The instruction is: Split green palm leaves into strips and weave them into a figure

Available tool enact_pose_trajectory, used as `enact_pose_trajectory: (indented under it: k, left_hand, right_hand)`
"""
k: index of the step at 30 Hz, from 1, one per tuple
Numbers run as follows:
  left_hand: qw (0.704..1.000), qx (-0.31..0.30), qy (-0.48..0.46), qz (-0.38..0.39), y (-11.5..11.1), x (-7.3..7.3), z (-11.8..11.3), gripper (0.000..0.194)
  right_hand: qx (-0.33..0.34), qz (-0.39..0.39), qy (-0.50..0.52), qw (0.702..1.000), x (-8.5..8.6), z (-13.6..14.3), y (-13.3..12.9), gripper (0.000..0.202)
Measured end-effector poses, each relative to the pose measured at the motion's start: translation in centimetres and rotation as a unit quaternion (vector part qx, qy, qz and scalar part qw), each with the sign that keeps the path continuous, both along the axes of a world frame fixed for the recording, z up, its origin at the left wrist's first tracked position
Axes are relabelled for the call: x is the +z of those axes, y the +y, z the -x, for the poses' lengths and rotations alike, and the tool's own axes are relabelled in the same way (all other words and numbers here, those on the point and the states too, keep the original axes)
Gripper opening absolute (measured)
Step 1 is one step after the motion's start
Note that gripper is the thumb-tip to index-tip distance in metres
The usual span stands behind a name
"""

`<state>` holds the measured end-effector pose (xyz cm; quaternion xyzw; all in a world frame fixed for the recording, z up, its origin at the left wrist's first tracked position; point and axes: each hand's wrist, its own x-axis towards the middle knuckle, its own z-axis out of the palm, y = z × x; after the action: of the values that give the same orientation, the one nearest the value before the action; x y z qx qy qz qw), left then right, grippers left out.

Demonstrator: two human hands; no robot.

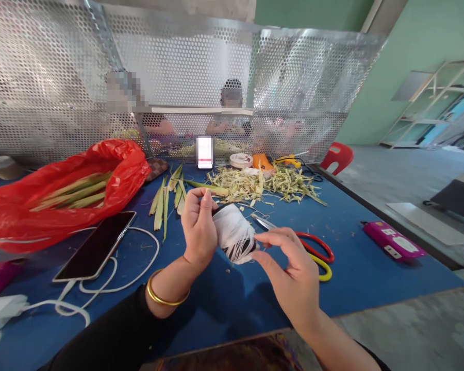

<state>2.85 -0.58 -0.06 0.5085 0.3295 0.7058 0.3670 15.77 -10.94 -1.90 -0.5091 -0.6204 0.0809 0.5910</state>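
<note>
White thread (234, 229) is wound in many loose turns around a flat dark card, its dark edges showing at the top and lower right. My left hand (199, 224), a gold bangle at the wrist, is closed on the left side of this card. With thumb and forefinger, my right hand (290, 273) pinches at the right edge of the winding, where strands spread out loosely. A pair of scissors (317, 245) with a red and a yellow handle lies on the table behind my right hand, partly covered by it.
A red plastic bag (127, 165) holding long green leaf strips stands left, near a phone (98, 247) with a white cable. Cut leaves (162, 203), a pile of shredded pieces (239, 185), a tape roll (241, 160) and a purple box (392, 240) lie around. A perforated metal screen (185, 56) stands behind.
</note>
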Motion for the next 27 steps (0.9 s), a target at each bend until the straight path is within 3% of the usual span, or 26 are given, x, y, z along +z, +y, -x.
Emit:
enact_pose_trajectory:
  k: [4, 12, 21, 27]
  left_hand:
    - [0.999, 0.020, 0.034, -0.012, -0.1, -0.1, -0.1, 0.012]
    - [0.998, 0.049, 0.011, 0.049, 1.0, -1.0, 0.0, 0.013]
    - [0.985, 0.050, -0.053, 0.155, 1.7, -1.6, -0.4, 0.015]
    - [0.968, 0.024, -0.063, 0.243, 1.8, -1.9, -0.6, 0.014]
  right_hand:
    - [0.005, -0.004, 0.000, 1.000, 0.0, 0.3, 0.4, 0.008]
    - [-0.015, -0.005, 0.069, 0.998, -0.6, -0.2, -0.2, 0.007]
    - [-0.007, 0.052, 0.013, 0.999, -1.1, 0.1, 0.0, 0.011]
    - [0.074, 0.129, 0.184, 0.972, -0.4, -0.2, 0.0, 0.011]
